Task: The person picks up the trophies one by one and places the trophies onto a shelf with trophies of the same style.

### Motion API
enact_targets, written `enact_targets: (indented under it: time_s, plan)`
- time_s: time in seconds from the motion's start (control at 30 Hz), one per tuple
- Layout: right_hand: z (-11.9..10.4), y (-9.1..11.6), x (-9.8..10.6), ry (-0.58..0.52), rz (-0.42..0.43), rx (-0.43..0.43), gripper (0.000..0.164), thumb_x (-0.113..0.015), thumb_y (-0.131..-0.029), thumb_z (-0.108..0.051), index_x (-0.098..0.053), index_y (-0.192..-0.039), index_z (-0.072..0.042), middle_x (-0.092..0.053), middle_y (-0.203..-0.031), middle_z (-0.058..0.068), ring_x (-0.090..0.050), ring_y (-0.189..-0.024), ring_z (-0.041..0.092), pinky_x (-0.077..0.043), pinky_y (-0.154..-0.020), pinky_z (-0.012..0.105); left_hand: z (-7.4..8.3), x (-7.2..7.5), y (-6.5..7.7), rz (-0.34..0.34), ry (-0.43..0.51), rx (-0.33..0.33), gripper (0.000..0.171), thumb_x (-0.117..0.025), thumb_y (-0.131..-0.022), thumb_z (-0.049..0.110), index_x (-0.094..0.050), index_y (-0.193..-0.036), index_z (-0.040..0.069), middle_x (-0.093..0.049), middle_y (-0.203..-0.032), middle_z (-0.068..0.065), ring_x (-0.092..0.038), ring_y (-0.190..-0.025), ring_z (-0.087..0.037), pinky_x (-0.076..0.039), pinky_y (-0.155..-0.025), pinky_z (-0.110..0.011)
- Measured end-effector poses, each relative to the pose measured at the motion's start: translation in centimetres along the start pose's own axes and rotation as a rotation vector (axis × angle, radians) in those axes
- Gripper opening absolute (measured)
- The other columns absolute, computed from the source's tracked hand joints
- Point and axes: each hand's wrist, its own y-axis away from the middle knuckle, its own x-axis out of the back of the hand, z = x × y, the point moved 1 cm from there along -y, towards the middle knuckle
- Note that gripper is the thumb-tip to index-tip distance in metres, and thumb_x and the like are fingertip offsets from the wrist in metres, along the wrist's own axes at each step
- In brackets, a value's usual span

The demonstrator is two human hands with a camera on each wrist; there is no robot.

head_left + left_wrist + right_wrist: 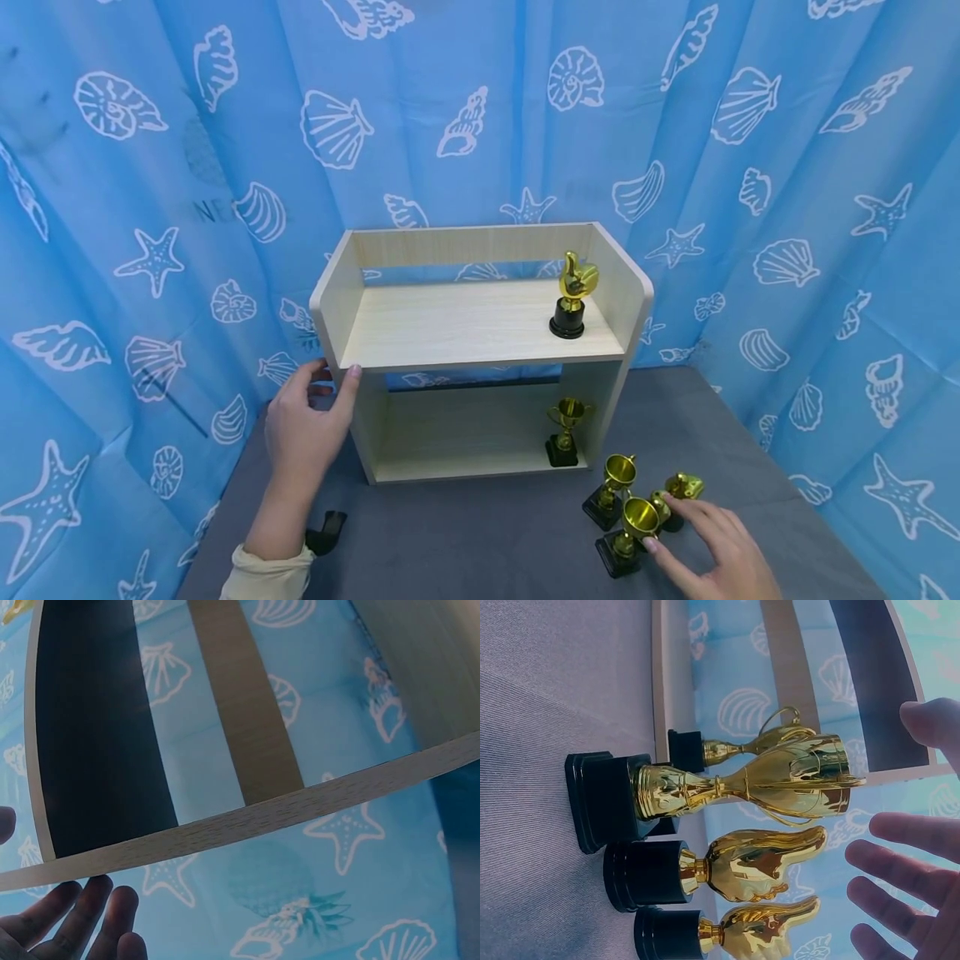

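A two-tier pale wooden shelf stands on the table. My left hand is at its left side panel, fingertips against the panel's outer side and the thumb near the front edge. My right hand hovers with spread fingers beside a group of trophies, gripping none. In that group are a front cup trophy, a second cup trophy, and two thumbs-up trophies, one seen as the upper thumbs-up trophy and one as the lower thumbs-up trophy in the right wrist view.
A gold thumbs-up trophy on a black base stands on the upper tier, at the right. On the lower tier's right end is a cup trophy. The grey-covered table backs onto a blue shell-print curtain. A black strap shows beside the left wrist.
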Motion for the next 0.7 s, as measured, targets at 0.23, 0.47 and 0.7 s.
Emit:
enact_targets:
  time_s: [0.23,0.47,0.7]
  plan:
    - [0.06,0.2,-0.19,0.013,0.01,0.003,0.053,-0.095,-0.076,-0.03,-0.078,-0.121,-0.008,-0.076,-0.108,0.008,-0.066,-0.097,0.035,-0.051,-0.086,0.057,-0.02,-0.25,-0.19,0.01,0.004,-0.007,0.051,-0.073,-0.097,0.05,-0.074,-0.123,0.007,-0.077,-0.113,-0.012,-0.074,-0.09,-0.029,-0.061,-0.078,-0.054]
    - [0.09,0.15,-0.4,-0.004,-0.011,-0.009,0.052,-0.094,-0.077,-0.028,-0.077,-0.122,-0.008,-0.076,-0.109,0.009,-0.067,-0.099,0.035,-0.051,-0.088,0.058,-0.03,-0.4,-0.43,0.018,-0.011,-0.004,0.051,-0.072,-0.098,0.051,-0.074,-0.121,0.006,-0.077,-0.11,-0.012,-0.074,-0.087,-0.028,-0.06,-0.076,-0.052]
    - [0.1,0.2,-0.75,-0.001,0.006,-0.004,0.05,-0.095,-0.075,-0.027,-0.078,-0.119,-0.008,-0.076,-0.106,0.006,-0.066,-0.095,0.033,-0.052,-0.085,0.056,-0.28,-0.7,-0.57,0.013,-0.026,0.001,0.054,-0.071,-0.098,0.053,-0.074,-0.121,0.005,-0.077,-0.113,-0.012,-0.074,-0.086,-0.028,-0.06,-0.075,-0.051]
